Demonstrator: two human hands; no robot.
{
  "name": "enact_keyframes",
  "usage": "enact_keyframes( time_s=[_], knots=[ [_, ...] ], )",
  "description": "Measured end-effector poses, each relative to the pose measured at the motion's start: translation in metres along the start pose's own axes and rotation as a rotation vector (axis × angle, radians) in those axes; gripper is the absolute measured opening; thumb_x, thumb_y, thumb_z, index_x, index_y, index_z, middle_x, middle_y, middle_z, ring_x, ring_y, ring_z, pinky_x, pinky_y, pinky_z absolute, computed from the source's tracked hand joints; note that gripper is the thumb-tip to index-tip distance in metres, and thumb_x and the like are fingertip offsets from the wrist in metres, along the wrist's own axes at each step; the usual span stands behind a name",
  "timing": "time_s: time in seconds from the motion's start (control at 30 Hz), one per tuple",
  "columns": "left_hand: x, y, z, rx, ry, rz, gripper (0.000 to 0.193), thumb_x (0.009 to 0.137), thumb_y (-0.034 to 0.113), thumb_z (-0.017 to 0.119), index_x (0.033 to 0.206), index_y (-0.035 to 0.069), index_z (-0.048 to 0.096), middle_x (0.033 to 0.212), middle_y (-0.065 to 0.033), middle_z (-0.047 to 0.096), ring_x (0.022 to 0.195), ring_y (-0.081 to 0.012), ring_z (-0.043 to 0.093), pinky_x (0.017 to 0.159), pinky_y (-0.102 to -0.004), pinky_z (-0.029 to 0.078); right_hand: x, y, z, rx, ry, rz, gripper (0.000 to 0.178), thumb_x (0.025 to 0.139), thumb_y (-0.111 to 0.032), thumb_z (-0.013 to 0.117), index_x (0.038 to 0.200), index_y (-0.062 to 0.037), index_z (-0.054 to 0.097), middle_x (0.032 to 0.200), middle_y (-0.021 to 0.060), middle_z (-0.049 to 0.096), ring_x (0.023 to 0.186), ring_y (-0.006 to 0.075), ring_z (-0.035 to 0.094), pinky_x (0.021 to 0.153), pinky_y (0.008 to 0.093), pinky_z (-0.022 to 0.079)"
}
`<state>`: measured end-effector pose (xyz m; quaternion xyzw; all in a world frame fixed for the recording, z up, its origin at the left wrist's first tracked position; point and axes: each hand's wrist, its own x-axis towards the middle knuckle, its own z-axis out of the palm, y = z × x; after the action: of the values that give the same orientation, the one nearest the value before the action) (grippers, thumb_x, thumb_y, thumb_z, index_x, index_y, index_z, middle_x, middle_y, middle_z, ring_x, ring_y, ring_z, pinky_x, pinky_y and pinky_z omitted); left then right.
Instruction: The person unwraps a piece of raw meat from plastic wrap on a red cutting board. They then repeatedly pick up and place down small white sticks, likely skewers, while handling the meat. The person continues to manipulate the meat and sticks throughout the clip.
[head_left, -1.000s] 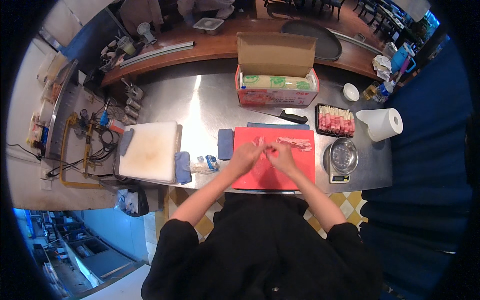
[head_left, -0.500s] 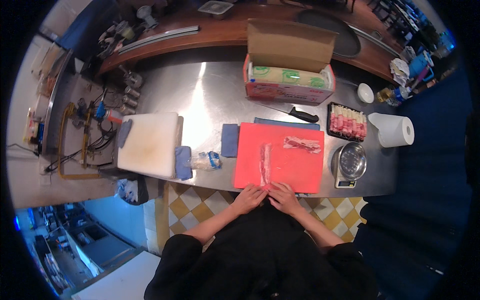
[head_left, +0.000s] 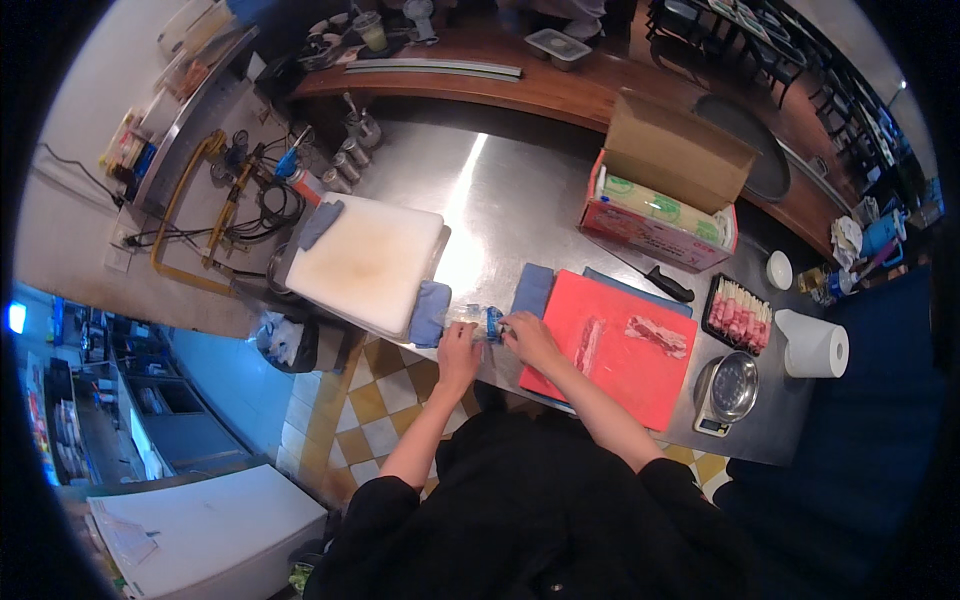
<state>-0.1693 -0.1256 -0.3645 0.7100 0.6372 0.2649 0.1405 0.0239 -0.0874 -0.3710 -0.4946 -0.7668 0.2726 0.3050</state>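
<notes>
Both hands have hold of a small clear plastic bag (head_left: 466, 314) with blue markings, lying by the counter's front edge. At the bag's near side, my left hand (head_left: 459, 348) has its fingers closed on the plastic. My right hand (head_left: 529, 338) grips the blue end. What is inside the bag is too small to tell. On the red cutting board (head_left: 635, 385), to the right, lie a narrow strip of fatty meat (head_left: 589, 346) and a second folded piece of meat (head_left: 657, 336). My right forearm passes over the board's near left corner.
Folded blue cloths (head_left: 430, 312) flank the bag. A white cutting board (head_left: 365, 262) stands left. Behind the red board lie a black-handled knife (head_left: 670, 284) and an open box (head_left: 655, 235). To the right are a tray of meat rolls (head_left: 737, 315), a scale with a metal bowl (head_left: 735, 388) and a paper roll (head_left: 812, 343).
Both hands have left the near edge of the red board and moved left to the plastic bag. My view has turned left, and the meat pieces stay on the board.
</notes>
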Motion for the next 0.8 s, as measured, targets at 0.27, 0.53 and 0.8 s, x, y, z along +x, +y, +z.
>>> enact_keyframes(
  time_s=[0.27,0.53,0.8],
  knots=[
    [0.011,-0.024,0.004,-0.017,-0.067,0.071,0.038,0.075,0.005,0.079,0.11,0.007,0.065,0.102,-0.0138,0.061,0.095,-0.0371,0.064,0.08,-0.0469,0.052,0.035,0.01,0.029,-0.137,-0.307,0.043,0.023,0.076,-0.005,0.07,0.098,-0.001,0.073,0.092,0.0204,0.07,0.09,0.0405,0.068,0.079,0.0473,0.055],
    [0.013,-0.046,0.007,-0.179,-0.078,0.012,0.031,0.08,0.004,0.075,0.109,0.008,0.062,0.103,-0.0143,0.06,0.091,-0.0399,0.065,0.077,-0.0481,0.053,0.054,0.012,0.022,-0.166,-0.481,0.006,0.024,0.075,-0.004,0.068,0.098,-0.0003,0.074,0.094,0.0229,0.072,0.089,0.0399,0.07,0.08,0.0454,0.057],
    [0.017,-0.06,0.007,-0.327,-0.08,0.079,0.015,0.085,0.003,0.068,0.096,0.007,0.06,0.094,-0.0147,0.06,0.081,-0.0407,0.065,0.068,-0.0493,0.053,0.047,0.019,0.024,-0.099,-0.421,0.098,0.021,0.076,-0.006,0.07,0.094,0.0014,0.074,0.092,0.0221,0.073,0.083,0.0406,0.071,0.076,0.0451,0.057]
  ],
)
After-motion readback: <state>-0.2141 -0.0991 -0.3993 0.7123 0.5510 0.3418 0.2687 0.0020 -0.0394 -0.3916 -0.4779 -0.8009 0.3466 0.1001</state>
